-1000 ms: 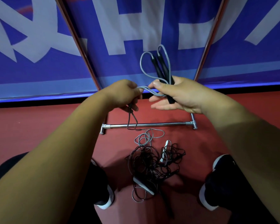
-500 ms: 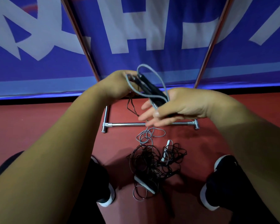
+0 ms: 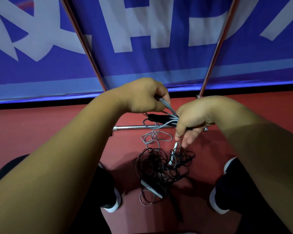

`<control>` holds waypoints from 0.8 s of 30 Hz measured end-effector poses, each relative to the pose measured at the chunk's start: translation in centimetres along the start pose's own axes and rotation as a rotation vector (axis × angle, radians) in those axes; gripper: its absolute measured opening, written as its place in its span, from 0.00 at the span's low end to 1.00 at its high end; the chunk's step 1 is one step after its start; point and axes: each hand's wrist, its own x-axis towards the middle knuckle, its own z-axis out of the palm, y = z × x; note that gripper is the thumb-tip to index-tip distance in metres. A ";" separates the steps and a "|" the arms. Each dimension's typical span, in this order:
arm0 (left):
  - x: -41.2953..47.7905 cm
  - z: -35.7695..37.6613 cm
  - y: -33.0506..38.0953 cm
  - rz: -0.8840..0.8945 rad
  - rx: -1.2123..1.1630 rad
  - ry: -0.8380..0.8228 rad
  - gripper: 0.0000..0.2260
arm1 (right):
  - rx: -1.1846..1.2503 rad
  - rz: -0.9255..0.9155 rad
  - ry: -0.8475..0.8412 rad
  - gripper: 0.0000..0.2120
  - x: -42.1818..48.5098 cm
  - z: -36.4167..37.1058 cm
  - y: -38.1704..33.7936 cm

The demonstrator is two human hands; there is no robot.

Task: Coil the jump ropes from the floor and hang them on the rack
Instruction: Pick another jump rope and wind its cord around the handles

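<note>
Change: grey jump rope (image 3: 168, 108) lowered, handles (image 3: 160, 118) now held sideways just above rack base bar (image 3: 130, 127) | right hand (image 3: 192, 118) clenched round handles, left hand (image 3: 142, 96) gripping cord | banner (image 3: 41, 73) lettering cropped, unreadable.

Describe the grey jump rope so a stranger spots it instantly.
Below the blue banner lies the rack's chrome floor bar. Over it, the left hand and right hand hold the grey jump rope. It alone is held; the other ropes lie tangled below.
</note>
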 end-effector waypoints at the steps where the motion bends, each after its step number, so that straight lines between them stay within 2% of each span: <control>1: 0.0 0.2 0.3 0.016 0.034 -0.010 0.09 | 0.010 0.016 0.019 0.08 0.2 0.0 0.0; 6: 0.0 0.6 1.2 0.040 0.226 -0.077 0.11 | 0.147 0.020 0.216 0.04 1.3 -0.6 0.1; 10: -0.2 0.9 0.9 -0.159 0.121 -0.173 0.03 | 0.386 -0.090 0.410 0.03 1.9 -1.2 -0.5; 11: -0.1 1.0 0.7 -0.210 0.111 -0.164 0.06 | 0.424 -0.140 0.426 0.04 2.0 -1.2 -0.8; 13: 0.3 1.2 0.2 -0.232 0.277 -0.125 0.12 | 0.496 -0.256 0.426 0.09 1.9 -1.0 -1.5; 15: 0.4 1.3 -0.1 -0.254 0.414 -0.050 0.13 | 0.619 -0.374 0.382 0.14 1.8 -0.7 -2.2; 16: 0.5 1.2 -0.3 -0.279 0.385 -0.046 0.12 | 0.686 -0.416 0.356 0.16 1.7 -0.7 -2.4; 17: 0.4 1.0 -0.4 -0.301 0.258 -0.053 0.11 | 0.732 -0.447 0.337 0.17 1.6 -0.6 -2.6; 20: -0.2 0.4 -0.8 -0.351 -0.280 -0.068 0.14 | 0.804 -0.474 0.352 0.15 1.5 -0.8 -2.9; 22: -0.6 -0.1 -1.1 -0.328 -0.399 -0.041 0.18 | 0.829 -0.455 0.369 0.15 1.6 -1.2 -2.7; 24: -0.8 -0.5 -1.2 -0.289 -0.378 -0.042 0.18 | 0.754 -0.425 0.405 0.13 1.7 -1.6 -2.5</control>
